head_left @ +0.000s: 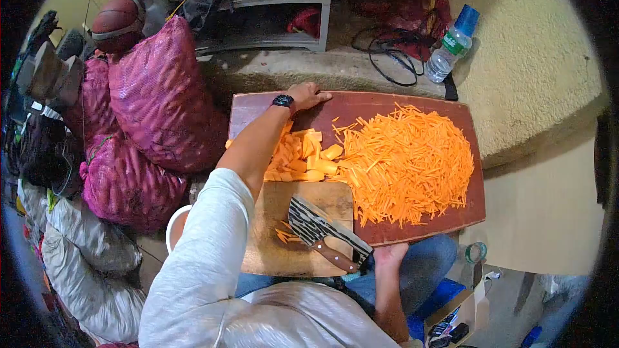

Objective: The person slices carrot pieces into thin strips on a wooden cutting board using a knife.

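Observation:
My left hand (308, 96), a black watch (282, 100) at its wrist, grips the far edge of a dark red tabletop (412, 235). At the near edge, my right hand (391, 254) holds the tabletop from below; its fingers are hidden under it. A large heap of carrot strips (409, 164) covers the right side. Thicker carrot pieces (316, 158) lie left of it, partly behind my left forearm. On a wooden cutting board (271, 219) rests a cleaver (322, 232) with a striped blade and brown handle, touched by neither hand. A few carrot strips lie beside the blade.
Pink mesh sacks (164, 96) stand at left, with a basketball (118, 24) on top. White sacks (90, 277) lie below them. A plastic bottle (452, 45) and black cable (396, 58) are on the ledge behind. A white container (175, 229) sits beside my left sleeve.

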`<state>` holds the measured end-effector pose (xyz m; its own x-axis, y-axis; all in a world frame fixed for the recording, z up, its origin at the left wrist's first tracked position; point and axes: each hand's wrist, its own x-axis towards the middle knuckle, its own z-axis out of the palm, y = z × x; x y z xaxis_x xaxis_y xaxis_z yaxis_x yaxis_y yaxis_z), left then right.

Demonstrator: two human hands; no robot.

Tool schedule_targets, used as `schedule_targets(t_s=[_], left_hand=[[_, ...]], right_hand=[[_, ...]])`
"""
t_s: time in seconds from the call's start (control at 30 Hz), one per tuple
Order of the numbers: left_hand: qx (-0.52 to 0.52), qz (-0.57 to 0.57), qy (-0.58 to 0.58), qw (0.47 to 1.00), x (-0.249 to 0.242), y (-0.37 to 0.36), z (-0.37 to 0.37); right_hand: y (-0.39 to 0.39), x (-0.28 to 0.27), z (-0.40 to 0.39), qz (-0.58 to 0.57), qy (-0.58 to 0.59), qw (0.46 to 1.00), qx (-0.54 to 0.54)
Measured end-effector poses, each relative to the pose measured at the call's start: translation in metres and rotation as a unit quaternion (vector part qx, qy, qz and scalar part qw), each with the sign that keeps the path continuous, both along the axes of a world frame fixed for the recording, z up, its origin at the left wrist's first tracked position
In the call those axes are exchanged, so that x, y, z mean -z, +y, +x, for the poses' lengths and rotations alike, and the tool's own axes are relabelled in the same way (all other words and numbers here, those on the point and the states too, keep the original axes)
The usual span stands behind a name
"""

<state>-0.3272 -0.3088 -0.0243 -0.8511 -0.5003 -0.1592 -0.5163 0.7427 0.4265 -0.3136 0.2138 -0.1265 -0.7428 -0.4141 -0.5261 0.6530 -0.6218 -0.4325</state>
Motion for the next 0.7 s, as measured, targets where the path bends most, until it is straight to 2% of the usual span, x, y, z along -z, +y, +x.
schedule_targets(t_s=[0.17,0.27,0.43,0.53,0.63,0.7], left_hand=[[0.015,0.010,0.010,1.000,0.003,-0.003,0.003],[0.012,0.005,0.019,1.000,0.010,-0.004,0.002],[0.024,-0.023,0.015,0.999,0.010,-0.002,0.005],[0.019,-0.074,0.025,0.997,0.012,0.005,0.018],[-0.002,-0.064,0.048,0.997,-0.015,0.008,0.052],[0.030,-0.031,0.072,0.996,-0.029,-0.007,0.080]], right_hand=[[0.001,0.010,-0.001,0.001,0.011,1.000,-0.010],[0.006,0.009,-0.002,-0.014,0.065,0.997,-0.035],[-0.004,-0.018,-0.001,-0.011,0.010,1.000,-0.024],[0.007,0.019,-0.008,0.012,0.059,0.998,-0.023],[0.007,0.023,-0.008,0.032,0.033,0.999,-0.014],[0.012,0.025,-0.009,0.032,0.034,0.998,-0.028]])
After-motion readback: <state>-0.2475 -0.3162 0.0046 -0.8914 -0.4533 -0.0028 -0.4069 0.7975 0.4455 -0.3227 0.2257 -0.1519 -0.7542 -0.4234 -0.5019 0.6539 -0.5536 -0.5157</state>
